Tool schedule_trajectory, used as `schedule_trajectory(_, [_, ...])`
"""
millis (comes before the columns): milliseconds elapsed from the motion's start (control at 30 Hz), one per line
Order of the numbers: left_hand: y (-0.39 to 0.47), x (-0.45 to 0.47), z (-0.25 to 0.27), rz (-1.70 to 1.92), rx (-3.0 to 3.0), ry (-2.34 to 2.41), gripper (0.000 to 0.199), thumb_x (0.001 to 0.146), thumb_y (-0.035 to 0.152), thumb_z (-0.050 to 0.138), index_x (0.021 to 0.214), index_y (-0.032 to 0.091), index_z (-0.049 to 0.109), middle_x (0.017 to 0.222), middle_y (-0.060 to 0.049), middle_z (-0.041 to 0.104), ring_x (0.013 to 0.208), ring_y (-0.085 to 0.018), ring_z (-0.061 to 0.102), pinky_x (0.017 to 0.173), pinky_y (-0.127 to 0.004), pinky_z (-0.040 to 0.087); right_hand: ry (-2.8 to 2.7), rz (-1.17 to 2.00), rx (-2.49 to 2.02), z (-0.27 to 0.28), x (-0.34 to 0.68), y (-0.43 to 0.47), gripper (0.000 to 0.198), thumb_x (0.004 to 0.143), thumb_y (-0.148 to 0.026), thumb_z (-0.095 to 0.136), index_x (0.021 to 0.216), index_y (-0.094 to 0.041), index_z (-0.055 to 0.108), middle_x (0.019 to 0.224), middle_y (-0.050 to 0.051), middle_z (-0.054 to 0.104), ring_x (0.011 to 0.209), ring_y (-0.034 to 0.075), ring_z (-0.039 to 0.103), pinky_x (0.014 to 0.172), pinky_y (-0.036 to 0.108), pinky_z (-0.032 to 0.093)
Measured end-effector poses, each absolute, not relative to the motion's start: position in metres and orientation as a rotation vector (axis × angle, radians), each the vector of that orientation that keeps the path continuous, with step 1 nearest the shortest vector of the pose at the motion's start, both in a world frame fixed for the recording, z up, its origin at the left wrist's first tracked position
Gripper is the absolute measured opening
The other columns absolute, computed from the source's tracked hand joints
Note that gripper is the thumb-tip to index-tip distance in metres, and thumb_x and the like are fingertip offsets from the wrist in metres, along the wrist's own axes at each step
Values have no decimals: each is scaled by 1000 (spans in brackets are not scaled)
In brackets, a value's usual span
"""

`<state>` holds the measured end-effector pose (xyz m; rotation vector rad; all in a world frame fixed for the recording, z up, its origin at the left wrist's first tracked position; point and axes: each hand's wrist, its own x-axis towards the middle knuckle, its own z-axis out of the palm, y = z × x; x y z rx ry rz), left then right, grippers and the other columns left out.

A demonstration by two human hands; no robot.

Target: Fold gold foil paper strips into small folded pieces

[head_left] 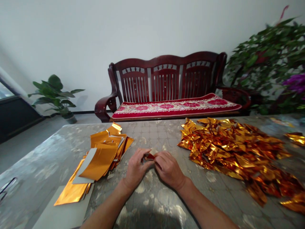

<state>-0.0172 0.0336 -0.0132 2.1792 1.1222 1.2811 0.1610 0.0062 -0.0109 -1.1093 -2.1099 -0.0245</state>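
Observation:
Between my two hands is a small piece of gold foil paper (150, 156), mostly covered by my fingers. My left hand (137, 165) has its thumb and fingers closed on the paper's left side. From the other side my right hand (168, 167) pinches it, fingertips almost meeting the left ones. Left of my hands lies a loose stack of flat gold foil sheets (101, 160), some showing a pale grey back. To the right spreads a large heap of folded gold foil pieces (228, 146), creased and pointed in shape.
A grey patterned cover lies over the table (152, 203). Beneath the foil stack is a pale flat board (62, 210). Beyond the table stands a dark wooden bench (164, 79) with a red floral cushion (176, 106). Potted plants (54, 95) stand at both sides.

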Motion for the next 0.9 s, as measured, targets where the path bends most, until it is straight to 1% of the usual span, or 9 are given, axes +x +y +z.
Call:
schedule_trajectory(33, [33, -16, -13, 1302, 2176, 1092, 18, 86, 30, 68, 102, 20, 65, 92, -2, 66, 81, -14, 61, 74, -27, 51, -2083, -33, -1130, -11, 161, 6, 18, 93, -14, 46, 85, -21, 60, 87, 5, 67, 86, 18, 59, 83, 33, 45])
schedule_trajectory(67, [32, -16, -12, 1323, 2163, 1062, 10, 88, 29, 66, 93, 20, 66, 88, -2, 66, 81, -14, 61, 74, -27, 51, -2033, -36, -1162, -10, 161, 6, 16, 92, -14, 47, 84, -20, 60, 85, 5, 67, 84, 18, 59, 82, 32, 45])
schedule_trajectory(133, [31, -15, -11, 1380, 2111, 990, 9, 90, 28, 63, 87, 20, 67, 86, -3, 68, 83, -15, 63, 77, -28, 52, -1905, -37, -1238, -9, 163, 6, 10, 89, -15, 51, 89, -20, 60, 84, 4, 67, 83, 18, 59, 80, 31, 43])
schedule_trajectory(233, [32, -15, -11, 1472, 2039, 893, 9, 91, 27, 62, 88, 20, 67, 92, -4, 71, 89, -17, 66, 83, -33, 53, -1828, -70, -1302, -7, 168, 7, 13, 89, -18, 54, 97, -20, 64, 90, 5, 68, 88, 19, 58, 81, 32, 42])
schedule_trajectory(400, [33, -20, -11, 1498, 2201, 1122, 13, 92, 25, 58, 93, 23, 70, 106, -6, 68, 99, -19, 64, 88, -35, 52, -1935, -237, -1320, -4, 178, 7, 20, 95, -23, 51, 88, -24, 70, 89, 4, 70, 91, 19, 55, 84, 33, 37])
schedule_trajectory(500, [31, -23, -11, 1263, 2491, 1300, 16, 92, 25, 58, 102, 26, 71, 104, -6, 68, 94, -19, 61, 84, -34, 50, -2010, -284, -1353, -6, 180, 8, 20, 96, -24, 53, 87, -24, 70, 88, 3, 69, 91, 20, 53, 82, 34, 36])
schedule_trajectory(600, [30, -22, -12, 937, 2724, 1343, 19, 94, 29, 55, 105, 27, 71, 93, -4, 68, 87, -19, 57, 80, -33, 46, -2091, -313, -1401, -8, 179, 9, 19, 95, -24, 54, 82, -24, 69, 82, 3, 66, 89, 21, 51, 79, 34, 34])
schedule_trajectory(767, [30, -18, -15, 580, 2828, 1364, 20, 96, 30, 53, 93, 25, 71, 84, -3, 65, 84, -20, 55, 75, -30, 44, -2217, -271, -1473, -13, 179, 12, 18, 92, -22, 58, 76, -22, 66, 80, 3, 64, 85, 20, 50, 74, 34, 32])
schedule_trajectory(900, [31, -18, -17, 533, 2752, 1378, 20, 95, 28, 54, 93, 25, 73, 84, -3, 65, 85, -20, 57, 73, -29, 44, -2270, -151, -1482, -14, 182, 11, 15, 92, -21, 57, 82, -22, 68, 84, 2, 65, 86, 19, 51, 74, 33, 33])
